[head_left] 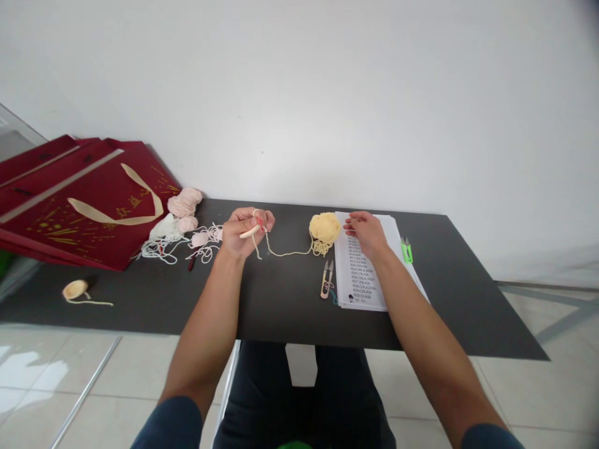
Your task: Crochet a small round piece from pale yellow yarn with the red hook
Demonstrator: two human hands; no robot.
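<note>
My left hand (243, 234) is closed around a small cream crochet piece (250, 232), raised over the table. A small red or pink item (259, 222) shows at the fingertips, too small to name. From the piece a strand of yarn (290, 254) runs along the tabletop to a pale yellow yarn ball (324, 228). Just right of that ball, my right hand (367, 234) hovers above printed sheets (360, 280) with fingers apart and nothing visible in them. Thread snips (326, 280) lie beside the paper's left edge.
Red gift bags (88, 206) lean at the far left of the dark table (281, 299). Near them sit pink yarn (185, 202), white yarn (163, 231) and a small cream crocheted cup (75, 290). Green-handled snips (407, 251) lie on the sheets' right side. A white wall (299, 125) stands behind.
</note>
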